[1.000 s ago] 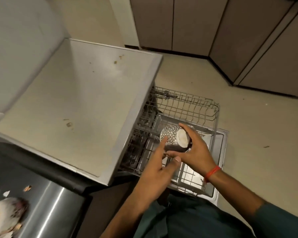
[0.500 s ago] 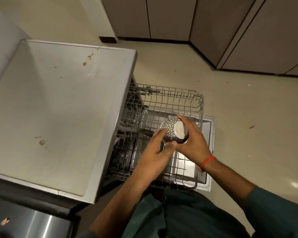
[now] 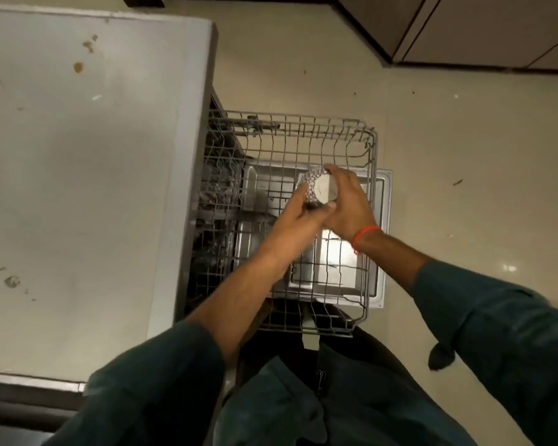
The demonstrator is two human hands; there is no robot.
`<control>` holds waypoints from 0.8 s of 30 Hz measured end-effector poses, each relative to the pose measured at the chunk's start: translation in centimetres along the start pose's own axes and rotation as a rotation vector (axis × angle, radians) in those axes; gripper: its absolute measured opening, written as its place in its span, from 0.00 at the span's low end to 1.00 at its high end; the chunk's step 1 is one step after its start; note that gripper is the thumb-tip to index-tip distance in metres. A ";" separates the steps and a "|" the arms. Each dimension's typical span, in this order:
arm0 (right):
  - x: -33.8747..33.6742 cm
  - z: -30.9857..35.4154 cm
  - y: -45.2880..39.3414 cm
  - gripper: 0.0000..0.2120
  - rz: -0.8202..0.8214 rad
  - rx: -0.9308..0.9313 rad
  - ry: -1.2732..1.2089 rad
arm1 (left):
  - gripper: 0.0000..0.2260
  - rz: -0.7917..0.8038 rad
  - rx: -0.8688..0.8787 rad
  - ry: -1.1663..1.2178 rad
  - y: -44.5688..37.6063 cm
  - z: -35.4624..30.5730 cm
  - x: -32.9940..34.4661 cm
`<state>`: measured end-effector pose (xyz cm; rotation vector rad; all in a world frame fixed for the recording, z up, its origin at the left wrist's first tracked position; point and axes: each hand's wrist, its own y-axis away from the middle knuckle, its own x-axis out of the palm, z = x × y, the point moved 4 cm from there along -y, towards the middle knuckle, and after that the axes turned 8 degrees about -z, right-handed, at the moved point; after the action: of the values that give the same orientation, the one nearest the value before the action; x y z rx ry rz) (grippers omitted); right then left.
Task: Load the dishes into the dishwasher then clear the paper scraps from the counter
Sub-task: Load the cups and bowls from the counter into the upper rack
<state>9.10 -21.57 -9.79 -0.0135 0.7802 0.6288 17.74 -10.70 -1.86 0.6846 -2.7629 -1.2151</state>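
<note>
My right hand (image 3: 347,204) has its fingers curled over the far side of a small patterned bowl (image 3: 316,188), with the thumb hooked round the near edge by the pale, unglazed foot ring, so the grip wraps the bowl from the right. My left hand (image 3: 298,217) meets it from the other side, fingers bent up against the bowl's dotted wall and the thumb pressed close to the right thumb beneath it. The bowl is turned bottom-up and tilted toward me, held between both hands above the middle of the pulled-out wire rack (image 3: 369,175) of the dishwasher; I cannot tell whether it touches the tines. An orange thread band (image 3: 364,235) sits on my right wrist, and dark green sleeves cover both forearms from about the elbow. Under the rack the steel inner face of the dishwasher door (image 3: 384,239) lies flat and open over the pale floor (image 3: 464,156). To my left a stained grey countertop (image 3: 78,188) runs along the rack's inner end, and brown cabinet doors (image 3: 464,27) line the far corner
</note>
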 end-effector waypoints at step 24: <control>8.2 -8.3 -10.6 0.37 -0.031 0.035 0.218 | 0.26 -0.055 -0.193 0.103 -13.8 5.2 1.7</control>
<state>13.77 -27.92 -23.48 -0.0631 1.0002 0.5901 20.31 -15.98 -15.54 0.7849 -2.5185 -1.3913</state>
